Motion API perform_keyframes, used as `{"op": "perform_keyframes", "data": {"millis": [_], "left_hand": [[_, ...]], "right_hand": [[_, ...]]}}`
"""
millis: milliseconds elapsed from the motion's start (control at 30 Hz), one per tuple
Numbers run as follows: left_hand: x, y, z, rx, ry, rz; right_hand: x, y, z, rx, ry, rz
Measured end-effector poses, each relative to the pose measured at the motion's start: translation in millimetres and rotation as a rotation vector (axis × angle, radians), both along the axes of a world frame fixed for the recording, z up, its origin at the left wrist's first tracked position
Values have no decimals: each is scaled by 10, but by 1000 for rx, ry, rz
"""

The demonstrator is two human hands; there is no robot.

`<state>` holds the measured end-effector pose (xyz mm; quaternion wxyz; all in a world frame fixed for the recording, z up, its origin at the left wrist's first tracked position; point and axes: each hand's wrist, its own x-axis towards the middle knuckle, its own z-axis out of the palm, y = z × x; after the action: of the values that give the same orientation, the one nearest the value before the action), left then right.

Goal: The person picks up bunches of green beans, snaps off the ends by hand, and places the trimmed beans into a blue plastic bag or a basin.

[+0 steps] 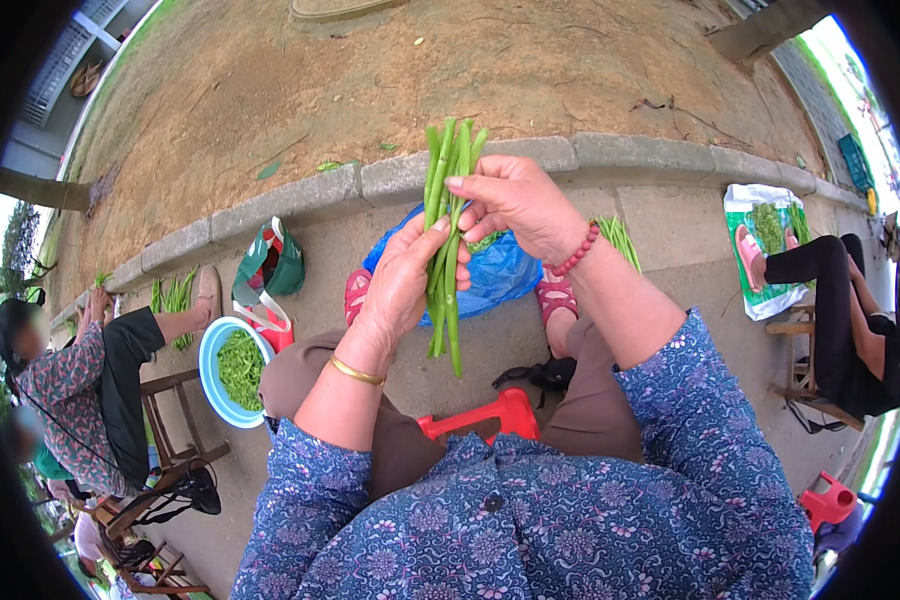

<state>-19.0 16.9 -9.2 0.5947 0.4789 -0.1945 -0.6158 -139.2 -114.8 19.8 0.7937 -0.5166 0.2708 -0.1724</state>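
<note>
My left hand point(399, 281) is wrapped around a small bunch of long green vegetable stems point(442, 247), its thumb lying across the front. The bunch stands nearly upright in the picture, with bare ends at the top and bottom. On the upper part of the bunch, my right hand point(521, 206) pinches stems between thumb and fingers. Below both hands, a blue plastic bag point(499, 277) lies open on the paving between my feet. Chopped greens point(487, 241) show in it, partly hidden by my hands.
A light-blue basin point(208, 375) of chopped greens stands at my left, beside a green bag point(281, 262). More stems point(619, 238) lie right of the blue bag. A stone kerb point(465, 165) runs ahead. Seated people point(82, 382) are on both sides; a red stool point(521, 412) is beneath me.
</note>
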Motion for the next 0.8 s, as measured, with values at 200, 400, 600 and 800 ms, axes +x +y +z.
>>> {"op": "perform_keyframes", "data": {"millis": [200,400,600,800], "left_hand": [[-15,-3,47,14,-25,-17],[-18,7,-10,-27,-135,-39],[-35,27,-5,-2,-94,-56],[-37,48,23,-14,-43,-95]], "right_hand": [[-12,-25,36,-130,94,-10],[1,-3,-2,-112,69,2],[39,10,-64,-6,20,2],[73,-16,-146,87,-6,59]]}}
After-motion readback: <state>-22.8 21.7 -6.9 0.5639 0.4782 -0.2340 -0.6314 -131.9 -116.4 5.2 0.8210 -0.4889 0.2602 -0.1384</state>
